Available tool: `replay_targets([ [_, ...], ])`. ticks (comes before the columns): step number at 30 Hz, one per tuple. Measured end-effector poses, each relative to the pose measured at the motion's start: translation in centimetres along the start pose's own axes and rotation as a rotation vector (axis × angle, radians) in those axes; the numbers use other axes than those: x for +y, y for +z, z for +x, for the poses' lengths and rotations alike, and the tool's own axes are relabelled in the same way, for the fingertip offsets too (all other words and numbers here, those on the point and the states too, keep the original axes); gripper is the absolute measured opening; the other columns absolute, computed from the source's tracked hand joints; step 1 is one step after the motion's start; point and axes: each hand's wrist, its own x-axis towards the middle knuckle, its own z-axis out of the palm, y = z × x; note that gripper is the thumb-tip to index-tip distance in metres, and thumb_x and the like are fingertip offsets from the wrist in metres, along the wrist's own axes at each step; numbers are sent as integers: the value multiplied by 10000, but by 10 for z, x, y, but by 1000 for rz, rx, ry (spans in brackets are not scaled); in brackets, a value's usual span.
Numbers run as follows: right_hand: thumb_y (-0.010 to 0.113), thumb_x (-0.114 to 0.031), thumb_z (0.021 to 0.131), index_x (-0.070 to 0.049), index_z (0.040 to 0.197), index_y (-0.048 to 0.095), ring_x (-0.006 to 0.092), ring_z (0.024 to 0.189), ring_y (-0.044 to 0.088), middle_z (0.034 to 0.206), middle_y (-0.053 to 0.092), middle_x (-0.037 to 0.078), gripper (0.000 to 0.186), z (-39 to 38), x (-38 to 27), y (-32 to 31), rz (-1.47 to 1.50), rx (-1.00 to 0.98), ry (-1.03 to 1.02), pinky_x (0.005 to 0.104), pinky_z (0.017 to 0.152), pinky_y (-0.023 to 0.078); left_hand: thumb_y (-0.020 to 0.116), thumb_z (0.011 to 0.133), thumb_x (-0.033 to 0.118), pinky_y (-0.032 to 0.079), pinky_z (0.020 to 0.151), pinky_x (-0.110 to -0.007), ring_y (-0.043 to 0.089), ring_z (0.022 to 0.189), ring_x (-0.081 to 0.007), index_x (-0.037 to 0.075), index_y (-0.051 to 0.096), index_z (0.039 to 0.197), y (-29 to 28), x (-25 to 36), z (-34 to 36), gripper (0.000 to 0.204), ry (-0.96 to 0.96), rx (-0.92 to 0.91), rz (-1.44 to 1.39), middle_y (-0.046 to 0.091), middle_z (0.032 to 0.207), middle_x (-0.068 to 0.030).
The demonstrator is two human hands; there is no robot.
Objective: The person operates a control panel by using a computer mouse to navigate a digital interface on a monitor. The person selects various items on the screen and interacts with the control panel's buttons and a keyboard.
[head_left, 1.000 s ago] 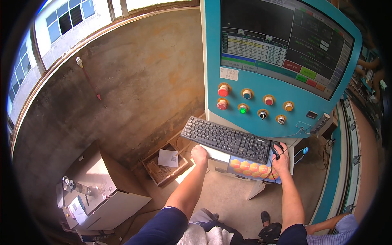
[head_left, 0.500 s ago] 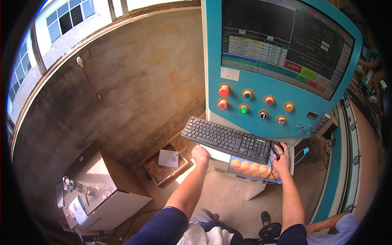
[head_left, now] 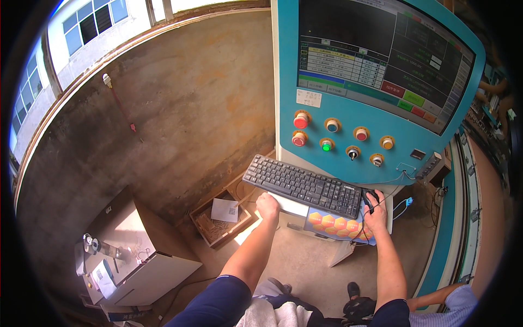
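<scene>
My right hand (head_left: 375, 211) rests over a black computer mouse (head_left: 369, 197) at the right end of a pale shelf. Under that wrist lies a blue mouse pad (head_left: 332, 223) with orange and yellow hexagons. A black keyboard (head_left: 305, 184) sits slantwise on the shelf, left of the mouse. My left hand (head_left: 267, 206) is closed at the front left edge of the shelf (head_left: 290, 205), just below the keyboard; its fingertips are hidden. Above the keyboard stands a teal control cabinet (head_left: 348, 159) with a lit screen (head_left: 376, 60) and several round push buttons and switches.
An open wooden box (head_left: 218, 231) holding shavings and a paper stands on the floor at left. Nearer is a box-shaped cabinet (head_left: 158, 278) with small items on top. Another person's arm (head_left: 436, 300) shows at lower right. Cables (head_left: 406, 203) hang right of the shelf.
Both hands keep their places at the shelf edge and on the mouse. The view has shifted very slightly.
</scene>
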Motion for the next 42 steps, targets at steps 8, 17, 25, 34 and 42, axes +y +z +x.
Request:
replay_targets([
  [8, 605, -71, 759, -121, 1155, 599, 351, 1196, 459, 1343, 425, 142, 399, 0, 0, 0, 11, 7, -12, 384, 989, 407, 294, 894, 177, 454, 873, -458, 589, 961, -431, -73, 640, 864, 7, -7, 5, 428, -17, -14, -31, 620, 983, -287],
  [17, 599, -70, 759, -115, 1151, 599, 359, 1196, 458, 1342, 426, 151, 395, -1, 1, -1, 20, 18, -29, 386, 987, 408, 299, 894, 172, 456, 872, -456, 587, 971, -427, -69, 641, 865, 3, -3, 2, 419, -29, -8, -63, 621, 978, -283],
  [25, 600, -57, 741, -113, 1138, 601, 356, 1186, 468, 1332, 437, 151, 401, -1, 3, 1, 0, 44, -38, 391, 980, 416, 315, 883, 144, 478, 837, -460, 610, 920, -418, -59, 645, 857, 4, -5, 2, 388, 31, -3, -15, 630, 963, -272],
  [34, 595, -62, 745, -117, 1138, 602, 358, 1176, 476, 1321, 450, 149, 397, -1, 2, 2, -13, 50, -41, 395, 978, 420, 301, 899, 203, 442, 877, -464, 585, 962, -436, -89, 636, 852, 4, -1, 2, 446, -120, 9, -181, 619, 968, -295],
  [42, 593, -69, 751, -120, 1140, 604, 356, 1182, 473, 1328, 444, 145, 393, -1, 2, 2, -10, 41, -33, 392, 981, 418, 304, 896, 196, 449, 869, -464, 584, 969, -434, -83, 640, 860, 4, -5, 4, 439, -1, -19, -23, 618, 982, -293],
])
